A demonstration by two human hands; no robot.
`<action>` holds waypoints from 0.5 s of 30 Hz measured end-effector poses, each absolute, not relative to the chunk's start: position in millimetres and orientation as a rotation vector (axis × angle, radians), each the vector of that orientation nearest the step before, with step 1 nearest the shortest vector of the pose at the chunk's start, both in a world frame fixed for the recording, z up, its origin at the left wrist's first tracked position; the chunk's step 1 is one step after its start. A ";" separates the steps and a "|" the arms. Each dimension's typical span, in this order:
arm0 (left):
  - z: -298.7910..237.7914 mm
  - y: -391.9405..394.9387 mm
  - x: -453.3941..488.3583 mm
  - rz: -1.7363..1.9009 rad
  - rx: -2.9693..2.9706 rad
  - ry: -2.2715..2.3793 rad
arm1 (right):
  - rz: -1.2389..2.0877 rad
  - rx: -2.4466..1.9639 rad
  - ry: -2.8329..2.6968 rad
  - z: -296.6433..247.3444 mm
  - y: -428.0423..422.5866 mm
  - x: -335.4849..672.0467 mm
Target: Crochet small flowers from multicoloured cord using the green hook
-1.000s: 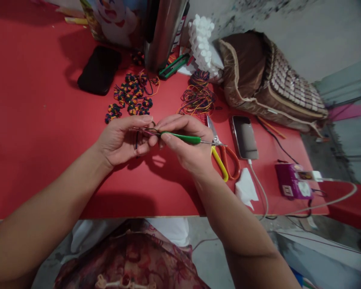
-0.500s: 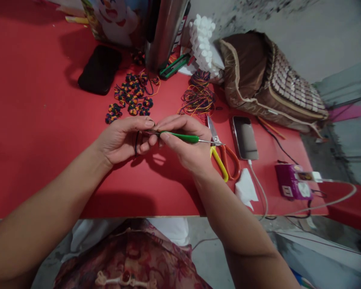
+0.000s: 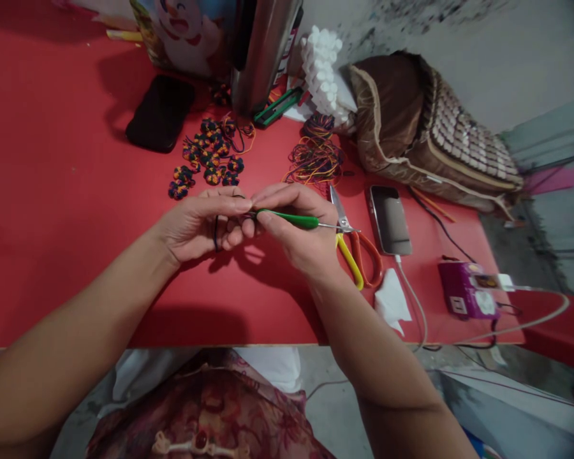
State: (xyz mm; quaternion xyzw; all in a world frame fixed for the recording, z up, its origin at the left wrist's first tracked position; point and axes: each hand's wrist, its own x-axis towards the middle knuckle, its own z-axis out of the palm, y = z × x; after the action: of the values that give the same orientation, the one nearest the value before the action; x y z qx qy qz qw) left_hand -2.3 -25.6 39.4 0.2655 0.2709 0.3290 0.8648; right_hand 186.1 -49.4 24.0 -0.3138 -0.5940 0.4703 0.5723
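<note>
One green-handled tool in right fingers | left fingers hold dark thread | label on purple box illegible

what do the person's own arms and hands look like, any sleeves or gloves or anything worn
The left arm and right arm are bare as far as they show, with no sleeves in view. The left hand and right hand are ungloved, and no watch or bracelet shows at either wrist. Below, a reddish patterned garment has a cream knotted fastening.
</note>
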 end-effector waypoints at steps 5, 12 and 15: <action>38.8 -24.6 -4.6 0.699 0.549 0.607 | 1.110 -0.766 -1.397 24.4 -49.0 185.5; 38.7 -23.3 -4.1 0.708 0.517 0.657 | 1.140 -0.806 -1.392 26.3 -48.8 184.8; 39.8 -22.8 -3.1 0.708 0.514 0.661 | 1.155 -0.810 -1.383 26.4 -48.4 184.8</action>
State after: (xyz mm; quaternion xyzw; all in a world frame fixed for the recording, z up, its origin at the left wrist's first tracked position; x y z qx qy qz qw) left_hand -3.1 -22.8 39.8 0.2442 0.3144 0.3363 0.8535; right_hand 184.8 -48.4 26.4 -0.3424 -0.5843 0.4880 0.5507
